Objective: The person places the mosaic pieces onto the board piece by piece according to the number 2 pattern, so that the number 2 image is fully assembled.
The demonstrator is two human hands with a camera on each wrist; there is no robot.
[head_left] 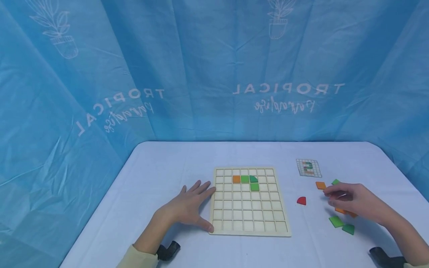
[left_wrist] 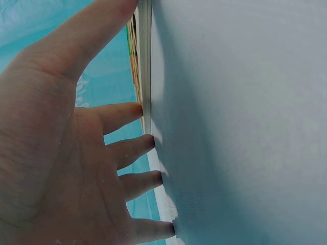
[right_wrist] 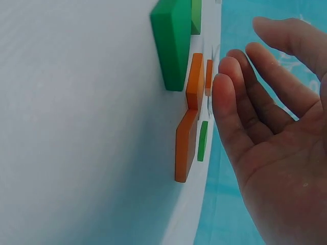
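My left hand (head_left: 191, 205) lies spread at the left side of a pale gridded board (head_left: 248, 204); thumb and index fingertip touch its edge. On the board's upper rows sit an orange square tile (head_left: 236, 179), a light green square (head_left: 245, 179), a dark green quarter-circle (head_left: 253, 179) and, below that, another green square (head_left: 254, 187). My right hand (head_left: 363, 203) hovers over loose tiles at the right, fingers loosely bent. In the right wrist view, nothing shows between its fingers; orange tiles (right_wrist: 186, 145) and a dark green tile (right_wrist: 173, 46) lie beside it on the table.
A small pattern card (head_left: 308, 168) lies beyond the loose tiles. Between board and right hand is a red quarter-circle tile (head_left: 301, 201). Light green (head_left: 336, 222) and dark green tiles (head_left: 348, 229) lie nearer me. A blue curtain (head_left: 214, 74) hangs behind the white table (head_left: 167, 163).
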